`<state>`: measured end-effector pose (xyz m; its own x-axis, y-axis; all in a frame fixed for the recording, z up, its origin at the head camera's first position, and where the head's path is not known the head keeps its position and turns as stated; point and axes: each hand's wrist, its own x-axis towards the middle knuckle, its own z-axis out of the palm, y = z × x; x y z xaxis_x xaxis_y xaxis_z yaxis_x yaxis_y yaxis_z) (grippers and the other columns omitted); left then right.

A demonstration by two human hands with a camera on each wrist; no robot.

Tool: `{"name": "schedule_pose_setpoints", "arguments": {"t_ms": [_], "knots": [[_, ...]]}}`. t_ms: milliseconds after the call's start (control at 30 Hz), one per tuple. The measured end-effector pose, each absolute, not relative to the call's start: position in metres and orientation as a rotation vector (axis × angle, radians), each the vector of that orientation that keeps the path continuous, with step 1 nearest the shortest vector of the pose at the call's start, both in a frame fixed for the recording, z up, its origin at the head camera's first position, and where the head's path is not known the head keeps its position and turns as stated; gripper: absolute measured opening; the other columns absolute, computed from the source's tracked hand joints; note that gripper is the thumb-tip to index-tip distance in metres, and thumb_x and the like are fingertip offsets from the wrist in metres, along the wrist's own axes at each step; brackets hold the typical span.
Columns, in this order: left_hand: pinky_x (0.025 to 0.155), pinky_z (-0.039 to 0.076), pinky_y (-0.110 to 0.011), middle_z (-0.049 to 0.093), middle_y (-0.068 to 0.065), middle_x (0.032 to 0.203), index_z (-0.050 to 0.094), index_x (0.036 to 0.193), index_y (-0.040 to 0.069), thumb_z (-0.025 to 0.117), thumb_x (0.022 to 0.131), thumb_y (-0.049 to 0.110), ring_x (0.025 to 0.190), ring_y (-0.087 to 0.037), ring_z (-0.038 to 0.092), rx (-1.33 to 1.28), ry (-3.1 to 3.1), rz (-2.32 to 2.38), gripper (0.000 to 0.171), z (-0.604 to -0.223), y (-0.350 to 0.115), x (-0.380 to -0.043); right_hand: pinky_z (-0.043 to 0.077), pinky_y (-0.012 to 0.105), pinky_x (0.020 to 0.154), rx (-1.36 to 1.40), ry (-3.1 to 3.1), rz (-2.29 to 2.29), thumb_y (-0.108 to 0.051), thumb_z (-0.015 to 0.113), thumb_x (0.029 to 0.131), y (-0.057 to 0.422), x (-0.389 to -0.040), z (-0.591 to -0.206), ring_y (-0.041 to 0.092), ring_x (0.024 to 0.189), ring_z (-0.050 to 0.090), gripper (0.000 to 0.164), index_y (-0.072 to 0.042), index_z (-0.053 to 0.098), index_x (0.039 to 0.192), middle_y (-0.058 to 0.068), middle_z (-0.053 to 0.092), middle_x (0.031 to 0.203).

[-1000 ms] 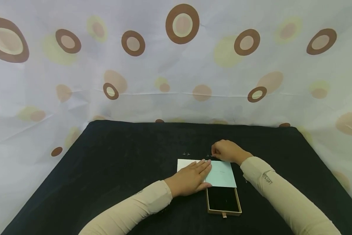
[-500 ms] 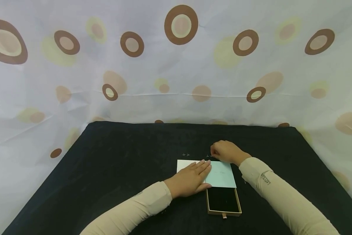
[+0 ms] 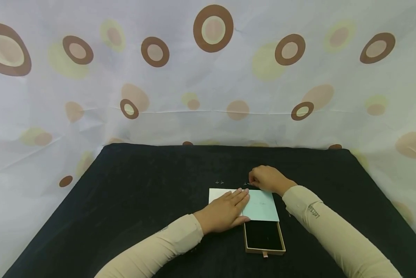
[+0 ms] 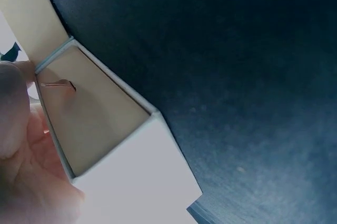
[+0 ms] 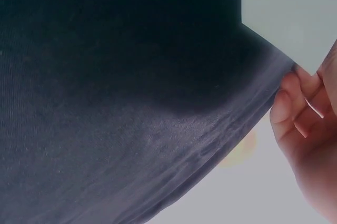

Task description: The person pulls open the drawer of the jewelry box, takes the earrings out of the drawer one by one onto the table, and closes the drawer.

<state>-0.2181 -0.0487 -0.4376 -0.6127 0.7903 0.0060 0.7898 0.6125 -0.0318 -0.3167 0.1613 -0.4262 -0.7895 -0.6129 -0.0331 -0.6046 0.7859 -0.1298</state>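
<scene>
My left hand (image 3: 225, 212) lies flat, fingers spread, across a white panel (image 3: 216, 194) and the pale blue cover (image 3: 262, 207) of a drawer box. Its drawer (image 3: 265, 250), black inside with a tan rim, stands pulled out towards me, a ribbon tab (image 3: 265, 255) at its front. In the left wrist view the box's tan inner face (image 4: 95, 121) shows beside that hand. Beyond the cover's far edge, my right hand (image 3: 268, 178) has curled fingers pinching at a tiny silvery piece (image 3: 249, 183); its exact kind is too small to tell. A similar piece (image 3: 245, 183) lies just left.
Two more tiny silvery pieces (image 3: 219, 182) lie further left, behind the white panel. Black cloth (image 3: 152, 185) covers the table. A patterned curtain (image 3: 180, 85) hangs behind the table's far edge.
Hands, box and silvery pieces keep practically the same places. Only a slight shift of the whole head view shows.
</scene>
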Motion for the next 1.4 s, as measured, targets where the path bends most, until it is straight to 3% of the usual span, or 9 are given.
{"name": "schedule_pose_setpoints", "arguments": {"t_ms": [833,1067,1400], "knots": [[0.116,0.023,-0.036,0.023,-0.008,0.158,0.026,0.152,0.006,0.031,0.103,0.048,0.146,-0.021,0.02,-1.375,-2.819,0.014,0.064,-0.434,-0.05,-0.217,0.051,0.028,0.063,-0.96,2.925,-0.238,-0.01,0.069,0.088,0.162,-0.316,-0.429,0.007,0.067,0.058,0.005,-0.012,0.071,0.084,-0.002,0.067,0.082],[0.116,0.023,-0.036,0.021,-0.007,0.159,0.025,0.152,0.007,0.029,0.103,0.049,0.146,-0.021,0.02,-1.369,-2.819,0.021,0.065,-0.437,-0.05,-0.219,0.046,0.025,0.056,-0.907,2.949,-0.34,-0.015,0.066,0.091,0.167,-0.312,-0.425,0.005,0.06,0.053,0.008,-0.01,0.071,0.089,-0.004,0.064,0.077],[0.116,0.023,-0.036,0.022,-0.007,0.158,0.026,0.152,0.007,0.03,0.103,0.049,0.145,-0.021,0.021,-1.37,-2.815,0.018,0.064,-0.437,-0.05,-0.217,0.047,0.027,0.058,-0.869,3.083,-0.428,-0.016,0.063,0.093,0.187,-0.288,-0.419,0.005,0.062,0.052,0.012,-0.007,0.071,0.093,-0.003,0.065,0.078]]}}
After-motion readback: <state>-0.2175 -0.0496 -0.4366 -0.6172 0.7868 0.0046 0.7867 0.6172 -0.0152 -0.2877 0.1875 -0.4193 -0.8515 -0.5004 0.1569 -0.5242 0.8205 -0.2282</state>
